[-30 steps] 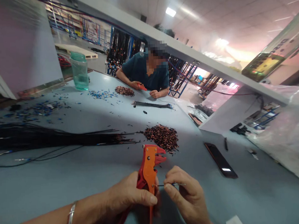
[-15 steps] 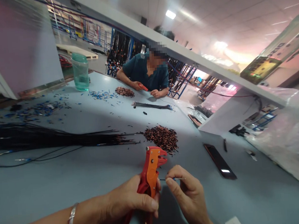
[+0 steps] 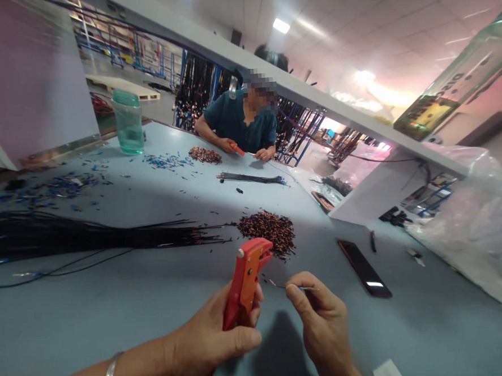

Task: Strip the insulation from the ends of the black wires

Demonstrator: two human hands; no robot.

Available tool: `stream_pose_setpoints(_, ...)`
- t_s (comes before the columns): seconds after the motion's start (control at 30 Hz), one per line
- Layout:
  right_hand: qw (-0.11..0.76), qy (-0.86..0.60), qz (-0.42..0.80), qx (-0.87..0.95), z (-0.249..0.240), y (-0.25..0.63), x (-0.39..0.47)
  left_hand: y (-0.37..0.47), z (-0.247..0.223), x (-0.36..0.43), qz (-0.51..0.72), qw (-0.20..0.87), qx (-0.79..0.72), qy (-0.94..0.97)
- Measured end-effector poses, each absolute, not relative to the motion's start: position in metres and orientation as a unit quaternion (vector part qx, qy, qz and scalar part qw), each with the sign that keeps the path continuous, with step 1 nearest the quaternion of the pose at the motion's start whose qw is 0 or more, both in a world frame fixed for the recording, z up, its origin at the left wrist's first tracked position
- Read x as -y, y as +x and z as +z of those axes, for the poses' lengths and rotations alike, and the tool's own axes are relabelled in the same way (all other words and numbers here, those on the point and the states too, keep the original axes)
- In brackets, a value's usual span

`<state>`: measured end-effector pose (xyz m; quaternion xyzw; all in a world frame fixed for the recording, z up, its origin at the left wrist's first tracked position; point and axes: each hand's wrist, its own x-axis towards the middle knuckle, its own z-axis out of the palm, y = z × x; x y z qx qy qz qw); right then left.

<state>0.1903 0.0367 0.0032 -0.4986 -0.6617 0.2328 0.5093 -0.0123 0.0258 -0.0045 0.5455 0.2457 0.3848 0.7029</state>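
My left hand (image 3: 225, 325) is wrapped round red and orange wire strippers (image 3: 247, 276), their jaws pointing up and to the right. Between thumb and forefinger, my right hand (image 3: 321, 320) pinches a short thin wire (image 3: 302, 288) with a blue part at the fingers. One end of the wire sticks out toward the strippers, apart from them. Beyond the jaws lies a heap of small black and copper-coloured pieces (image 3: 270, 231). A long bundle of black wires (image 3: 88, 237) stretches from the left edge almost to that heap.
Across the table a person (image 3: 242, 120) holds a red tool near a second heap (image 3: 205, 154) and a small wire bundle (image 3: 250, 178). Blue bits (image 3: 68, 186) lie scattered at left by a green bottle (image 3: 128, 124). A phone (image 3: 364, 267) lies at right near plastic sheeting (image 3: 462, 237).
My right hand has drawn the wire slightly right and up, away from the strippers. The strippers have turned and tilted in my left hand. The whole view has shifted slightly.
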Motion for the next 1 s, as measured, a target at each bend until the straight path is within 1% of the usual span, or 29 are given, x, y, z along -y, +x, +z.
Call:
stream_pose_setpoints(0.17,0.546,-0.492,0.465,0.494,-0.005,0.185,-0.04,-0.013,-0.003,-0.024,0.43,0.403,-0.316,0.744)
stream_pose_setpoints(0.23,0.543,-0.473,0.551,0.421,-0.005,0.181,-0.04,-0.012,-0.006,-0.025,0.418,0.324,-0.338,0.778)
stream_pose_setpoints(0.3,0.525,-0.466,0.612,0.364,-0.003,0.177,-0.04,-0.011,-0.009,-0.027,0.397,0.277,-0.368,0.794)
stream_pose_setpoints(0.43,0.482,-0.455,0.68,0.313,-0.004,0.169,-0.038,-0.01,-0.013,-0.028,0.368,0.229,-0.39,0.812)
stream_pose_setpoints(0.5,0.468,-0.436,0.694,0.331,-0.007,0.168,-0.038,-0.009,-0.015,-0.026,0.364,0.209,-0.382,0.823)
stream_pose_setpoints(0.6,0.459,-0.413,0.683,0.39,-0.012,0.17,-0.04,-0.007,-0.017,-0.023,0.378,0.185,-0.368,0.829)
stream_pose_setpoints(0.7,0.451,-0.406,0.68,0.412,-0.011,0.172,-0.042,-0.005,-0.018,-0.021,0.399,0.176,-0.364,0.823)
stream_pose_setpoints(1.0,0.429,-0.452,0.699,0.35,0.006,0.168,-0.036,-0.007,-0.018,-0.022,0.411,0.181,-0.37,0.814)
